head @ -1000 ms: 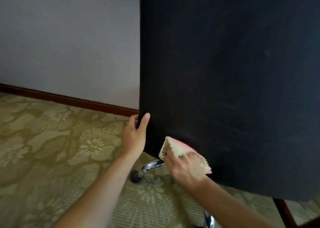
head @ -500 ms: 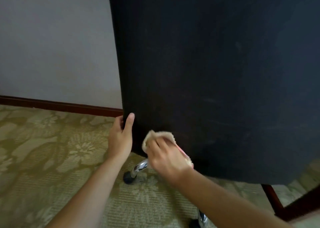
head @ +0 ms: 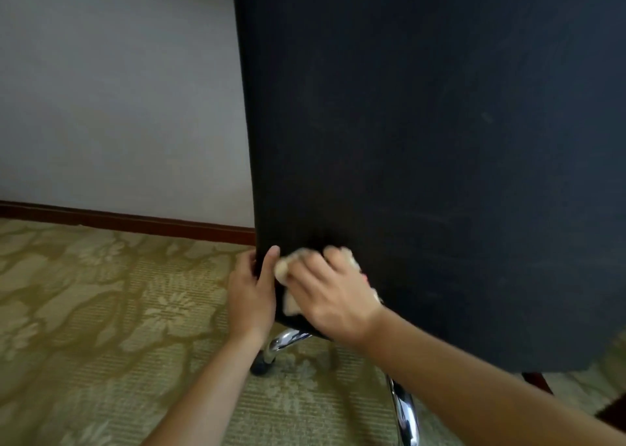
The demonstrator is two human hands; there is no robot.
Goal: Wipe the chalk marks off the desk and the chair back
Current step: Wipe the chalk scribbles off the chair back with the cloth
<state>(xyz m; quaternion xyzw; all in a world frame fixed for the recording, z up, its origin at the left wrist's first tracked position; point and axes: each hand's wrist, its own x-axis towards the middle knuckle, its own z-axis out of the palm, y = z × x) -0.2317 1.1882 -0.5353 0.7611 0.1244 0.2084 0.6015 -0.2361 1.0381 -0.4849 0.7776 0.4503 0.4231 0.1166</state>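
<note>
**Inspector:** Position of the chair back [head: 423, 174]?

**Assistant:** Upright, black, filling the right of the view; faint pale streaks on its lower part.

**Inspector:** Hands?

**Assistant:** Left hand [head: 251, 293] grips its lower left edge, thumb on the face. Right hand [head: 330, 296] clutches a cream cloth [head: 288, 269] pressed against the fabric just beside that thumb.

**Inspector:** Below?

**Assistant:** Chrome legs [head: 288, 339] on patterned carpet [head: 101, 310].

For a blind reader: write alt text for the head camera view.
A right hand presses a pale cloth against the lower left corner of a black chair back, while the left hand grips that edge beside it. Below are chrome chair legs on a patterned carpet, with a plain wall behind.
</note>
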